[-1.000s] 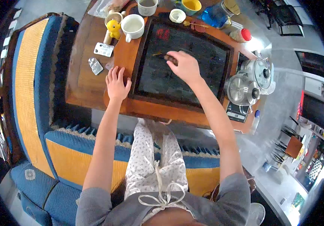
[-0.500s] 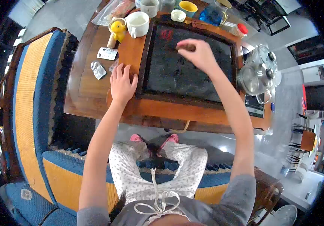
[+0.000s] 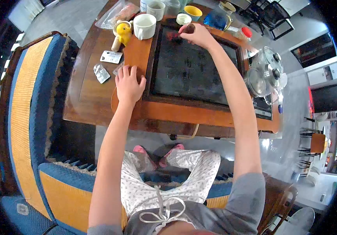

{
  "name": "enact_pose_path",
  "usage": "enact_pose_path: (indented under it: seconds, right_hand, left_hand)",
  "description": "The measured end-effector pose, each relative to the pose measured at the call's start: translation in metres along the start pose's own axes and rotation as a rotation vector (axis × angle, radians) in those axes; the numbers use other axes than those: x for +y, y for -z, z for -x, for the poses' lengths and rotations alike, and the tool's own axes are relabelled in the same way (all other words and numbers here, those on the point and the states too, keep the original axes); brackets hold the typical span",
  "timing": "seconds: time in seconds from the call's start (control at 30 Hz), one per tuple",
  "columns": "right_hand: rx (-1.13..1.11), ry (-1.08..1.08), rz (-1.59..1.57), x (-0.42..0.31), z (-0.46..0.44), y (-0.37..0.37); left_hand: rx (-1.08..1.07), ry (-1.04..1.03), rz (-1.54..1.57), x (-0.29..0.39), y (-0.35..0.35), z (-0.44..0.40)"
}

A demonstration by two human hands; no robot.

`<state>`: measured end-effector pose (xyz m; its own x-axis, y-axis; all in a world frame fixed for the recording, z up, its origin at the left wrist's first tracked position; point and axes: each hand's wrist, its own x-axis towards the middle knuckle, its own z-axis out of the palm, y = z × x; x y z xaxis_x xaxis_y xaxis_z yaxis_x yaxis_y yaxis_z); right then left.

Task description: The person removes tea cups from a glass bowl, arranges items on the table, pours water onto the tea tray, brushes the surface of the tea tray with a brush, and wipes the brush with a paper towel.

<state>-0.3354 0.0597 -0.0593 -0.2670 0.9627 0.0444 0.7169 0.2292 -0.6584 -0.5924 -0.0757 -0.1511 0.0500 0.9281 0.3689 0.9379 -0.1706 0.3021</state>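
The right hand (image 3: pixel 197 36) pinched a dark-brown, apparently rounded lump (image 3: pixel 189 28), ideally lightly. The left hand (image 3: pixel 129 85) lay spread-fingered on orange-brown wooden board (image 3: pixel 199 112).

left grip (image 3: pixel 129 86): palm down, fingers lightly spread, thumb held out to the side | left arm (image 3: pixel 113 156): nearly straight, reaching forward | right grip (image 3: pixel 199 36): fingers curled in, thumb and fingertips pinched, farther forward than the left grip | right arm (image 3: pixel 238 98): stretched forward, elbow slightly bent outward, forearm slanting inward | grips: well apart
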Motion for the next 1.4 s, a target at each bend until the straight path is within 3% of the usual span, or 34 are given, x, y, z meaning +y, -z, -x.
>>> enact_pose_path:
  seconds: [0.13,0.17,0.27,0.43,0.53,0.8,0.97,1.0,1.23,1.33,1.4]
  right_hand:
    - [-0.125,-0.111,-0.217,0.01,-0.022,-0.006]
    - [-0.064,-0.122,-0.265,0.014,-0.03,-0.005]
    - [-0.068,-0.262,-0.158,0.008,-0.055,0.011]
    - [-0.402,-0.293,0.016,0.013,-0.095,0.009]
    - [-0.415,-0.303,-0.006,0.015,-0.105,-0.009]
    - [-0.156,-0.103,-0.155,0.044,-0.14,-0.021]
    - [-0.017,-0.017,0.044,0.047,-0.157,-0.019]
    - [0.038,0.077,-0.05,0.036,-0.143,-0.017]
    - [0.049,0.085,-0.067,0.021,-0.129,-0.009]
    - [0.11,0.235,0.179,0.017,-0.108,-0.006]
    - [0.137,0.525,0.196,0.02,-0.079,-0.013]
  left_hand:
    - [-0.029,0.018,0.013,0.0,0.001,-0.002]
    - [-0.031,0.016,0.008,0.001,0.001,-0.002]
    - [-0.022,0.008,0.014,0.0,0.001,-0.002]
    - [0.014,0.008,0.026,0.001,0.0,-0.002]
    - [0.004,0.007,0.027,0.001,0.001,-0.003]
    - [-0.017,-0.003,0.029,0.0,0.001,-0.004]
    - [-0.048,0.004,0.009,0.002,0.004,-0.004]
    - [-0.051,0.005,0.007,0.002,0.004,-0.005]
    - [-0.027,-0.012,0.025,0.0,0.004,-0.003]
    - [-0.034,0.009,0.013,0.0,0.003,-0.003]
    - [-0.016,0.003,0.006,0.002,0.004,-0.003]
